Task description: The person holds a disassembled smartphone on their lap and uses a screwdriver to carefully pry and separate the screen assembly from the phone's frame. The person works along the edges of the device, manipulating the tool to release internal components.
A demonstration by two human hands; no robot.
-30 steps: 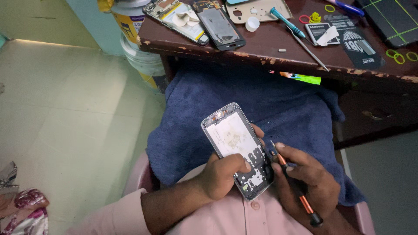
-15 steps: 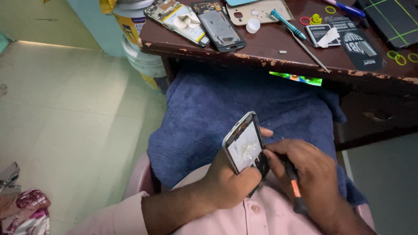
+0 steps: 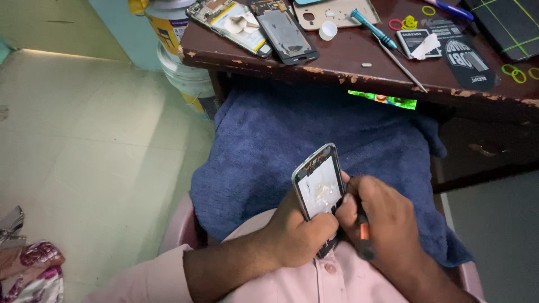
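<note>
Opened phone frame (image 3: pixel 319 182) held over blue towel (image 3: pixel 314 140) on lap, just below near edge of dark wooden table (image 3: pixel 337 70); tilted, silvery rim up, pale inner plate showing. Left hand (image 3: pixel 297 238) wrapped shut around frame's lower end, thumb across front. Right hand (image 3: pixel 384 224) closed in a fist around small screwdriver (image 3: pixel 364 235), black with orange band, tip hidden against frame's right edge; contact point not readable. Towel draped from under table edge down over knees, covering pink chair (image 3: pixel 179 224) seat. Pink shirt (image 3: pixel 337 280) with button at bottom of view. Table top worn, paint chipped along near edge. On it, left end: gutted phone body with yellow trim (image 3: pixel 230 22), beside that a dark phone laid flat (image 3: pixel 289 33). Toward table centre: beige back cover (image 3: pixel 337 12), small white cap (image 3: pixel 327 31), teal-handled screwdriver (image 3: pixel 368 25), thin metal rod (image 3: pixel 401 59). Right end: phone battery (image 3: pixel 418 42), black sleeve (image 3: pixel 469 62), yellow and red rubber bands (image 3: pixel 519 73), dark cutting mat (image 3: pixel 508 22) in corner. Green glowing strip (image 3: pixel 382 100) under table's front edge. Left of table: paint bucket (image 3: pixel 168 28) stacked on white one, against teal wall. Floor (image 3: pixel 84 140) pale tile, glossy. Floral fabric (image 3: pixel 31 275) at far lower left of table, on floor.
</note>
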